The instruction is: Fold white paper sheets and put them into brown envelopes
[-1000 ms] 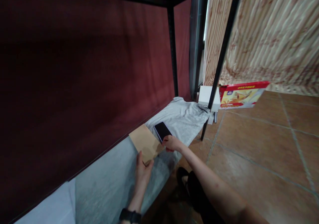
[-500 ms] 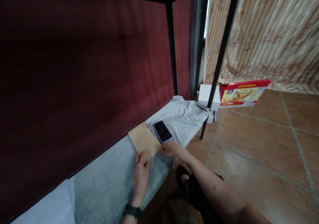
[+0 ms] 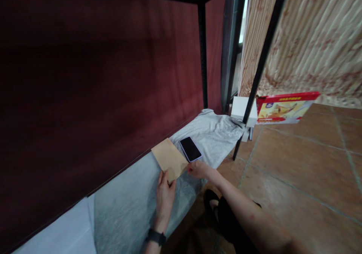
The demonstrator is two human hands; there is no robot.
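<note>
1. Your left hand (image 3: 165, 195) is clamping its fingers on the paper (image 3: 170, 158).
2. Your right hand (image 3: 198, 169) is curling at its corner, fingers' grip hidden.
3. The paper is lying beside the phone (image 3: 190, 149).

Red-and-yellow carton (image 3: 285, 110) beside a white box (image 3: 240, 106)

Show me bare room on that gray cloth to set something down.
One broad patch: the gray cloth between the white material and left hand. Another, wrinkled, lies between the phone and the rear post. Crowded: around the tan paper, left hand on it, right hand at its corner, phone close beside.
</note>
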